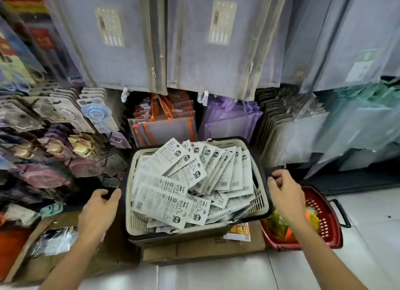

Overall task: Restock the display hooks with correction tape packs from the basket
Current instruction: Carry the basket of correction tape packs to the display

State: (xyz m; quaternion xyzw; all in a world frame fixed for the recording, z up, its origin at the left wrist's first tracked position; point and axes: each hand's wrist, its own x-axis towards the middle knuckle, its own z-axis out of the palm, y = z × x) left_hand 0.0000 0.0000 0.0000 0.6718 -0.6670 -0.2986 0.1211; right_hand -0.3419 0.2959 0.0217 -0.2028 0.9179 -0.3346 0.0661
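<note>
A beige shopping basket [260, 201] with a black rim sits on a flat cardboard box, filled with several white correction tape packs [171, 203] lying printed-back up. My left hand [98, 205] grips the basket's black handle at its left side. My right hand [284, 192] curls round the black handle at the right side. At the left, display hooks [65, 138] carry rows of blister-packed correction tapes in blue, cream, pink and purple.
Grey mesh zip bags [212, 41] hang above; orange [164, 125] and purple [229, 121] mesh bags stand behind the basket. A red basket [329, 235] with goods sits on the floor at the right. An open carton [49, 246] lies at the lower left. White tiled floor in front.
</note>
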